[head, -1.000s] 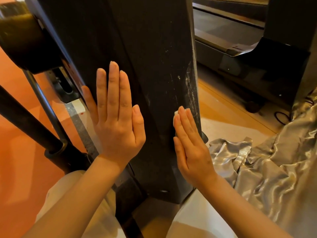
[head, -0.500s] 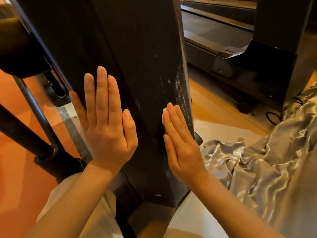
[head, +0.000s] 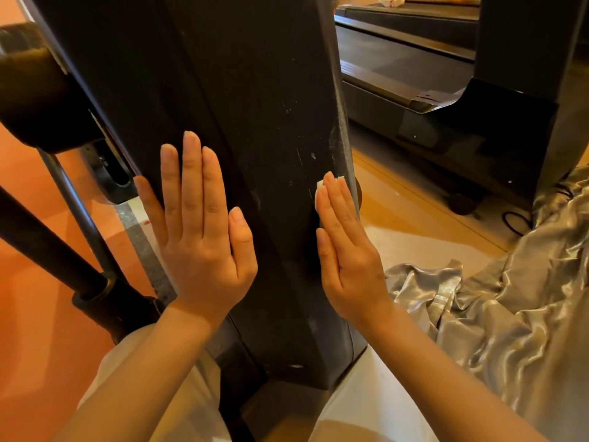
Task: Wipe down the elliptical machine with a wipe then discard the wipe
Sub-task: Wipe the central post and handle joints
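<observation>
The elliptical machine's black housing (head: 248,106) fills the middle of the view, scuffed and dusty near its right edge. My left hand (head: 204,237) lies flat on its left face with straight fingers. My right hand (head: 345,250) presses flat against the right side of the housing. A small white wipe (head: 319,186) peeks out from under its fingertips, held against the surface. Most of the wipe is hidden by the fingers.
A black pedal arm and tube (head: 47,250) run across the lower left over an orange floor (head: 38,346). A treadmill (head: 430,74) stands at the back right. Silver satin fabric (head: 510,307) lies crumpled on the floor at right. My light trousers (head: 366,403) show below.
Both hands stay flat on the housing. The right hand with the wipe has slid slightly up along the scuffed right edge, while the view shifted a little.
</observation>
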Action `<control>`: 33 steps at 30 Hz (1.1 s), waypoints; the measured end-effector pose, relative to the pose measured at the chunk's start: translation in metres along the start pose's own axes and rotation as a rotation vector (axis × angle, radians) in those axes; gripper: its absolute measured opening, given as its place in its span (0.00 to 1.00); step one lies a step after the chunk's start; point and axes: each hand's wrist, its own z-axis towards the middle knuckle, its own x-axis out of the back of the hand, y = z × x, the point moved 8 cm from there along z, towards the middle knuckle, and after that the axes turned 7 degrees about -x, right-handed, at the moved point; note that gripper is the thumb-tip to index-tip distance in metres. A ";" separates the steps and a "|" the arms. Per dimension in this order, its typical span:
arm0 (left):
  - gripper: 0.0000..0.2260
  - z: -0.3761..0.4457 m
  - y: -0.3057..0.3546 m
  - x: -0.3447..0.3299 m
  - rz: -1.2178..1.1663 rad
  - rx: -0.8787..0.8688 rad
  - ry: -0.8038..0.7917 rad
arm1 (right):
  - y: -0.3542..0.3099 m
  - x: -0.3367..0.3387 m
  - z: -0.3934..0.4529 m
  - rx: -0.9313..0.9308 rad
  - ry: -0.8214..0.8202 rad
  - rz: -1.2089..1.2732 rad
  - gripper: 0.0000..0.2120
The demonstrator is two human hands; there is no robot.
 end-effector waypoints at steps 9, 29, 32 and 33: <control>0.22 0.000 0.001 0.001 0.014 -0.012 0.001 | -0.015 0.001 0.051 0.023 0.044 0.002 0.22; 0.22 -0.002 -0.001 0.000 -0.012 -0.005 0.000 | 0.009 0.004 0.021 -0.090 0.084 0.018 0.23; 0.22 -0.002 0.000 0.000 -0.012 -0.006 0.001 | 0.025 0.001 -0.017 -0.137 0.041 -0.028 0.23; 0.22 -0.002 0.000 0.000 -0.013 -0.006 0.000 | 0.029 -0.001 -0.024 -0.143 0.021 -0.051 0.24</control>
